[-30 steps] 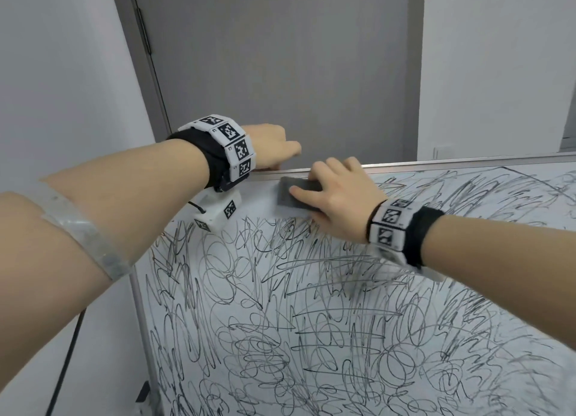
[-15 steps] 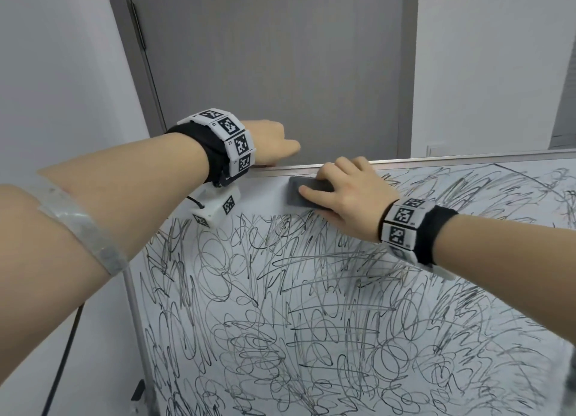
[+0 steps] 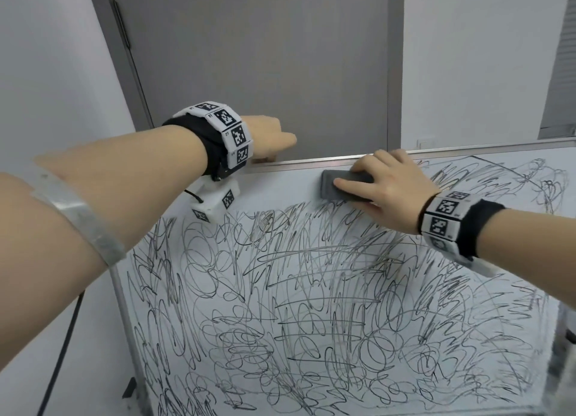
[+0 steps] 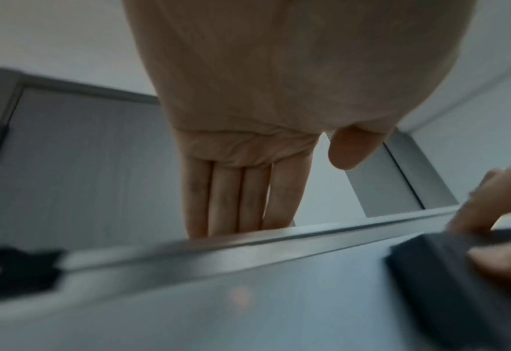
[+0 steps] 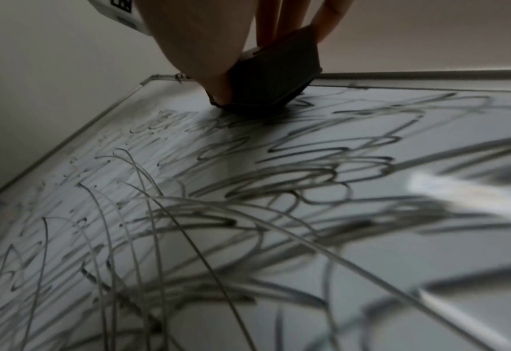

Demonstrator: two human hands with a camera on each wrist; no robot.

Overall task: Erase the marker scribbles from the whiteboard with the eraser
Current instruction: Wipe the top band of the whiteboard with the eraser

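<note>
From the head view, my right hand (image 3: 386, 188) grips the dark grey rectangular felt eraser (image 3: 344, 186) flat against the white aluminium-framed whiteboard (image 3: 280, 194), just under its top rail. The eraser has slid rightward along that rail over the last second, so the clean strip behind it is wider; most black marker scribbles (image 3: 311, 291) remain, so I judge the job barely begun. My left hand (image 3: 268, 138) hooks the rail.

In the left wrist view, my straight fingers (image 4: 227, 197) reach over the rail.

In the right wrist view, scribbles (image 5: 278, 190) run to the frame; open board lies rightward and below.
</note>
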